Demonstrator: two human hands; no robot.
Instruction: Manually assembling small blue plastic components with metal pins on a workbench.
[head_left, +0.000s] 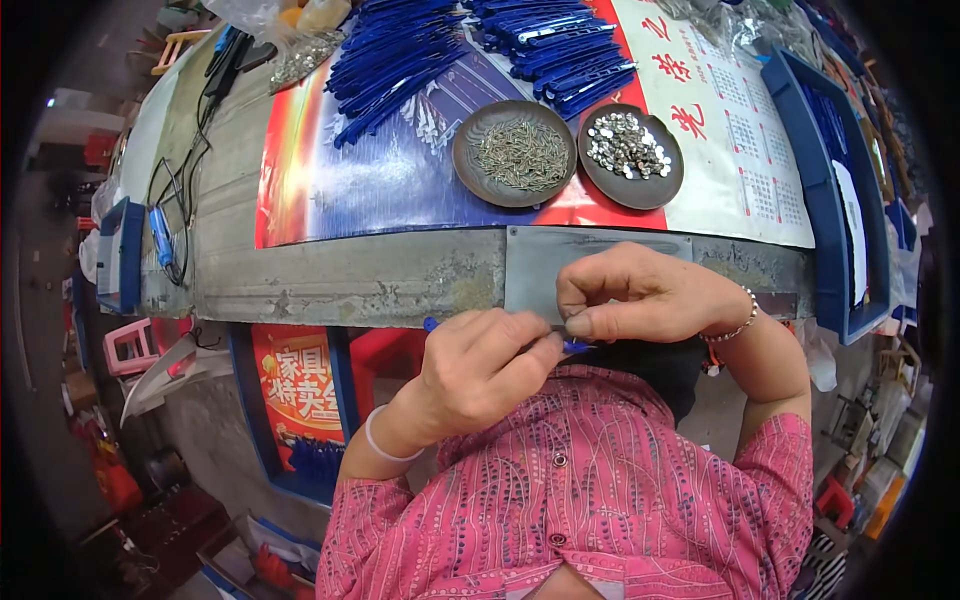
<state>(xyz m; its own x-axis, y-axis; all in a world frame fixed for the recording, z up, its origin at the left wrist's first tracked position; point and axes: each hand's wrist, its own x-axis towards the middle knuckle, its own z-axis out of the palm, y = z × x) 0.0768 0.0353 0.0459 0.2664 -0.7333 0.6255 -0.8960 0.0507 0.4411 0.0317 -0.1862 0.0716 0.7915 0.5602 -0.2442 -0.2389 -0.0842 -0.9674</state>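
Ideally, left hand (488,362), curled around 1 slim blue plastic strip (577,347), braces its end near right hand (635,292), fingertips pinched together, contents unclear.

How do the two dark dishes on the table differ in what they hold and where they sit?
The left dish holds thin, brassy pins; the right dish holds small, shiny silver pieces. The right dish is nearer the right hand than the left dish is. Both are round, shallow and dark brown, and lie on the poster.
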